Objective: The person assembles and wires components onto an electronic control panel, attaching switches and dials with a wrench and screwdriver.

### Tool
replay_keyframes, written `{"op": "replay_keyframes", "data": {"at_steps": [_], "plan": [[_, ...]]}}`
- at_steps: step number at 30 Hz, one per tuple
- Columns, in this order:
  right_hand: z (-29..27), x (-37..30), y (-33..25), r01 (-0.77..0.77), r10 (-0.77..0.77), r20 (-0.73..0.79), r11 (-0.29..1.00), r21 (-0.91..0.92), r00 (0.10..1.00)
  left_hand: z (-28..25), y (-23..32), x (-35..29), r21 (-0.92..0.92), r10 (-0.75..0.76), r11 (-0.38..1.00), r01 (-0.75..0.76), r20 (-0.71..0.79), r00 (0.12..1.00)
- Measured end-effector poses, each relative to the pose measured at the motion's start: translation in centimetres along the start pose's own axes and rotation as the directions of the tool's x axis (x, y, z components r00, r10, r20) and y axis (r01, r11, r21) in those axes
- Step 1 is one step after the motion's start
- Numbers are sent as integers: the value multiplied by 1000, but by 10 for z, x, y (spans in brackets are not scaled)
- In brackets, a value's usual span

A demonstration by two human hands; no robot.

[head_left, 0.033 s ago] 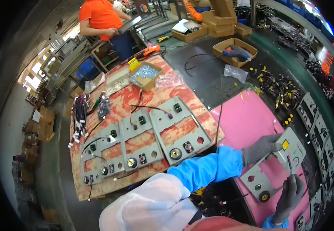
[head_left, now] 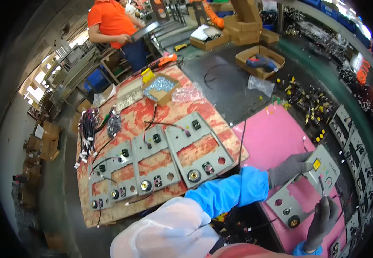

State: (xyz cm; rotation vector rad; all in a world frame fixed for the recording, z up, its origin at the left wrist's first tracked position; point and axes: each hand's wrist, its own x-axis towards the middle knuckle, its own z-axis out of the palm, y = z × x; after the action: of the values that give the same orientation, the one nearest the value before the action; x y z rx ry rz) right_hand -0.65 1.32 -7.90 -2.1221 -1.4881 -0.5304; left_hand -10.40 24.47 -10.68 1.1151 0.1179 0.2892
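Observation:
My left hand (head_left: 291, 167), in a grey glove and blue sleeve, grips the upper left edge of a grey metal panel (head_left: 327, 170). The panel has a rectangular cut-out, a yellow square part and a round black fitting with a brass centre (head_left: 294, 221). It is held tilted over a pink mat (head_left: 263, 129). In my right hand (head_left: 324, 215), also gloved, is a slim dark rod-shaped tool (head_left: 322, 185), closed between the fingers. The tool's tip points at the panel's face just below the yellow part. Its exact kind is too small to make out.
Several similar panels (head_left: 199, 148) lie on a red-stained board (head_left: 220, 124) at the left, with cable bundles (head_left: 89, 129) and a box of small parts (head_left: 162, 86). Loose yellow-black parts (head_left: 311, 103) lie beyond the mat. More panels (head_left: 354, 159) stand at right. A co-worker (head_left: 113, 26) stands at the back.
The view has shifted slightly. Both hands keep nearly the same hold on the panel and the slim tool. The co-worker's metal piece at the back has tilted a little.

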Motion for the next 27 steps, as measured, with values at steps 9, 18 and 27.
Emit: {"op": "replay_keyframes", "data": {"at_steps": [9,18,27], "plan": [[-13,52,-1,214,-215,43,977,22,976,-3,-5,-1,-45,7,999,-8,-18,1000],[-9,15,11,153,-148,-55,984,93,987,6,-16,-1,-84,-37,996,35,-29,999],[7,29,27,-65,112,-91,908,414,989,1,-2,7,21,-67,997,70,-127,990]]}}
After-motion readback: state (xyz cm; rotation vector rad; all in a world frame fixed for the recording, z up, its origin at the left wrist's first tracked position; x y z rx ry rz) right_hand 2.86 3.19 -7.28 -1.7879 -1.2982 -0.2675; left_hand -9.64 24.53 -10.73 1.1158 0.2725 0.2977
